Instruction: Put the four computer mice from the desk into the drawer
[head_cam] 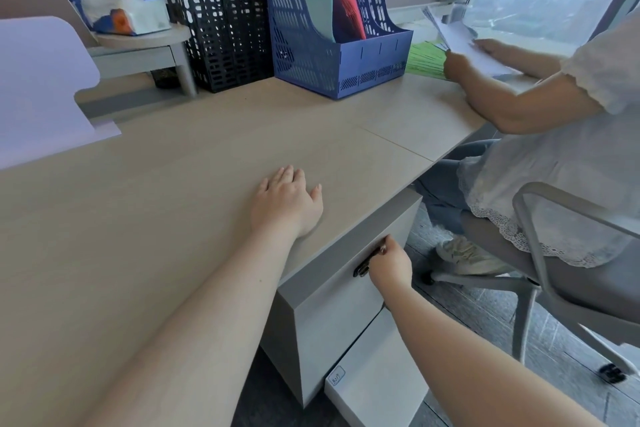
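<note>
No computer mouse shows anywhere in the head view. My left hand (285, 199) lies flat on the wooden desk (156, 201), palm down, fingers slightly apart, holding nothing. My right hand (389, 263) is below the desk edge, fingers closed on the dark metal handle (363, 267) of the top grey drawer (346, 291) of the pedestal. That drawer front sits flush, so its inside is hidden. A lower drawer (377, 374) with a small label sticks out a little beneath it.
A blue file rack (332, 55) and a black mesh rack (221, 28) stand at the back of the desk. A purple panel (38, 87) is at left. Another person sits at right on a grey chair (571, 281), sorting papers (457, 35).
</note>
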Demonstrator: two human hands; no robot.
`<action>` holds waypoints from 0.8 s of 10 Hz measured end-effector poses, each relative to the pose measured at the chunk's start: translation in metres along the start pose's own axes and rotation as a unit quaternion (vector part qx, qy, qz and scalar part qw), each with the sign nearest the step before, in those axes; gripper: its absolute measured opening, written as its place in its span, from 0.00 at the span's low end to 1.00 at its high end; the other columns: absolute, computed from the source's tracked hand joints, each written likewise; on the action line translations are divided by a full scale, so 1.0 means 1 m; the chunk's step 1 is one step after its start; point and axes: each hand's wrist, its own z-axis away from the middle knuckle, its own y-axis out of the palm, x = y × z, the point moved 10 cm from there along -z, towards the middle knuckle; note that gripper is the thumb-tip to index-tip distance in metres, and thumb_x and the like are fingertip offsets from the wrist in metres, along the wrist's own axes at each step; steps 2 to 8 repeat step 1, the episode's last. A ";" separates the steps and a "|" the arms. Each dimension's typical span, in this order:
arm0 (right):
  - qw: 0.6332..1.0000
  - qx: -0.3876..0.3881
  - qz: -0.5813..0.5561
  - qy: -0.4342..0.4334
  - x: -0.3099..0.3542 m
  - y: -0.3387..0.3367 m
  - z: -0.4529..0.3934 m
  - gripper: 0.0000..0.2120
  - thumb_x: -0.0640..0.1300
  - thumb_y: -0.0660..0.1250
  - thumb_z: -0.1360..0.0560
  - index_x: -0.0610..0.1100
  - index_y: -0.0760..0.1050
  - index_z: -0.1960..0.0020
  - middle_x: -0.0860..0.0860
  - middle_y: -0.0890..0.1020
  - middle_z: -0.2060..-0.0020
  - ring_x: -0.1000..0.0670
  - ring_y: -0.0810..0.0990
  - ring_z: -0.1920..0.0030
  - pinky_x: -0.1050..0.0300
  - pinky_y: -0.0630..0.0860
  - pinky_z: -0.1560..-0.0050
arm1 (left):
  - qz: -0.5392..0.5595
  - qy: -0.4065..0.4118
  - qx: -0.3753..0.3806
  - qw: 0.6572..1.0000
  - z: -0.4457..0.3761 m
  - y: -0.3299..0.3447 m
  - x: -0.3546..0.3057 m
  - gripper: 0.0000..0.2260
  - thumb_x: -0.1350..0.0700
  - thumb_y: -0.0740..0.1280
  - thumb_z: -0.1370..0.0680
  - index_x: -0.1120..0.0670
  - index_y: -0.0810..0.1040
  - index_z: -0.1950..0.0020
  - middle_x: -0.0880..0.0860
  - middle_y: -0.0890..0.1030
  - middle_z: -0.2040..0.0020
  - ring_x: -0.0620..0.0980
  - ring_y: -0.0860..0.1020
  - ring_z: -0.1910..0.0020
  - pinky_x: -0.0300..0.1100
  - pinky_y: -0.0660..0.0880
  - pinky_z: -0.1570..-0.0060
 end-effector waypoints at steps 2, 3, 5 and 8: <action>0.999 0.031 0.036 0.005 0.003 -0.003 0.002 0.16 0.32 0.54 0.26 0.38 0.70 0.40 0.45 0.76 0.58 0.43 0.75 0.56 0.54 0.71 0.60 | 0.005 0.000 -0.009 1.000 0.002 -0.003 0.000 0.27 0.43 0.48 0.19 0.54 0.56 0.23 0.52 0.55 0.21 0.48 0.52 0.22 0.47 0.49 0.23; 0.999 0.031 0.036 0.005 0.003 -0.003 0.002 0.16 0.32 0.54 0.26 0.38 0.70 0.40 0.45 0.76 0.58 0.43 0.75 0.56 0.54 0.71 0.60 | 0.005 0.000 -0.009 1.000 0.002 -0.003 0.000 0.27 0.43 0.48 0.19 0.54 0.56 0.23 0.52 0.55 0.21 0.48 0.52 0.22 0.47 0.49 0.23; 0.999 0.031 0.036 0.005 0.003 -0.003 0.002 0.16 0.32 0.54 0.26 0.38 0.70 0.40 0.45 0.76 0.58 0.43 0.75 0.56 0.54 0.71 0.60 | 0.005 0.000 -0.009 1.000 0.002 -0.003 0.000 0.27 0.43 0.48 0.19 0.54 0.56 0.23 0.52 0.55 0.21 0.48 0.52 0.22 0.47 0.49 0.23; 0.999 0.031 0.036 0.005 0.003 -0.003 0.002 0.16 0.32 0.54 0.26 0.38 0.70 0.40 0.45 0.76 0.58 0.43 0.75 0.56 0.54 0.71 0.60 | 0.005 0.000 -0.009 1.000 0.002 -0.003 0.000 0.27 0.43 0.48 0.19 0.54 0.56 0.23 0.52 0.55 0.21 0.48 0.52 0.22 0.47 0.49 0.23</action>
